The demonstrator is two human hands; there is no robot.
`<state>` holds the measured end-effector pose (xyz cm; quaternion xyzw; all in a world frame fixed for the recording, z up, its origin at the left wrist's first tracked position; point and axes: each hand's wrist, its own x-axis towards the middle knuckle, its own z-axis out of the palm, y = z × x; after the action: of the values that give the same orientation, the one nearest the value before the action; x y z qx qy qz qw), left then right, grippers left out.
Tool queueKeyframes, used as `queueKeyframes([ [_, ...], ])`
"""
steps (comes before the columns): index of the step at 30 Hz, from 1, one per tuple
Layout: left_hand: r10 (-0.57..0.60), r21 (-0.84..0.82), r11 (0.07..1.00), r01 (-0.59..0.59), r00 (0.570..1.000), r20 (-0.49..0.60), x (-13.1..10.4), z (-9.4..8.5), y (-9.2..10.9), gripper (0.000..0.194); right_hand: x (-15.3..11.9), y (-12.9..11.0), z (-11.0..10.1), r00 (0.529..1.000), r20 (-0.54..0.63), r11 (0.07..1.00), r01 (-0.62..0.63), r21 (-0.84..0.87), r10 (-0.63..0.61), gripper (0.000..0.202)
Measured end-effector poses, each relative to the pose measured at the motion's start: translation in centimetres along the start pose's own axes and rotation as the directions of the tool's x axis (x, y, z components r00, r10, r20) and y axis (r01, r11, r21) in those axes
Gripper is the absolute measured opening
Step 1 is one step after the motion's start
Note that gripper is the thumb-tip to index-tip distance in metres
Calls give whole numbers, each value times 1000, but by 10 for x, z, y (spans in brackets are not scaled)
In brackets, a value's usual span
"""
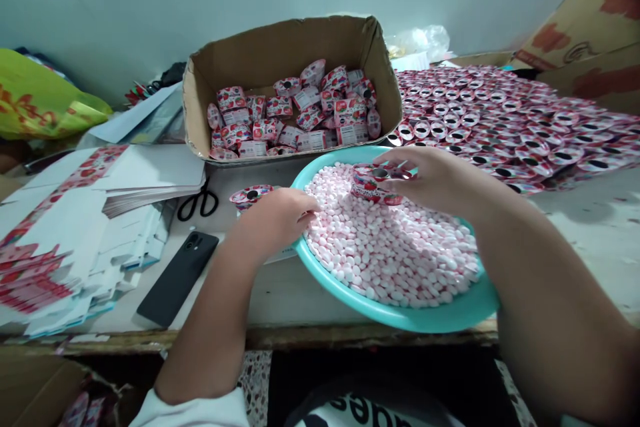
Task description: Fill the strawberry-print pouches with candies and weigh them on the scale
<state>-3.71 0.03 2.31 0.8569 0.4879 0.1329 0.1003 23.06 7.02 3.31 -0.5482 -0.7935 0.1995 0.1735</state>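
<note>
A turquoise basin (320,278) full of small pale pink and white candies (385,260) sits in front of me. Over its far side, my right hand (420,173) grips a small red-and-pink printed candy box (367,187) with a dark opening in its top. The box rests on or just above the candies. My left hand (285,217) is at the basin's left rim with its fingers curled together; whatever they pinch is hidden. Right behind that hand, another printed candy box (251,195) with a dark opening stands on the table.
Behind the basin is a cardboard carton (293,40) holding many printed boxes. Rows of open-topped boxes (490,113) spread across the right. To the left lie black-handled scissors (199,203), a dark phone (179,278), stacks of flat white cartons (145,173) and a yellow bag (47,100).
</note>
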Motion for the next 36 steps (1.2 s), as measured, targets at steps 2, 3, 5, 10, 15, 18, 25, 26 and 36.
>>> queueKeyframes([
  [2,20,-6,1000,-20,1000,9,0,2,0,23,-1,-3,-1,1000,-11,1000,-18,1,18,36],
  [3,31,-11,999,-31,999,11,0,2,0,22,-1,-5,-1,999,-11,999,-32,1,32,36],
  [5,42,-17,999,-42,999,8,0,1,0,21,-1,-6,-1,998,2,998,-56,-1,56,37],
  [10,0,-5,1000,0,999,43,-3,-2,2,21,2,3,3,1000,-3,999,-23,-23,23,39],
  [15,-40,3,999,40,996,77,-2,-1,4,21,5,10,6,999,-19,999,26,-28,-27,39],
  [18,-40,5,999,40,996,80,-1,-1,5,20,5,10,7,999,-35,999,7,-43,-8,40],
  [25,-12,-13,1000,13,998,64,0,1,4,21,6,16,8,994,-86,994,64,-91,-72,42],
  [26,-11,-12,1000,12,998,64,1,1,4,21,6,16,7,994,-84,994,57,-97,-65,43],
  [36,-2,-146,989,-6,999,-55,-1,0,1,21,7,16,6,996,-82,995,40,-87,-47,41],
])
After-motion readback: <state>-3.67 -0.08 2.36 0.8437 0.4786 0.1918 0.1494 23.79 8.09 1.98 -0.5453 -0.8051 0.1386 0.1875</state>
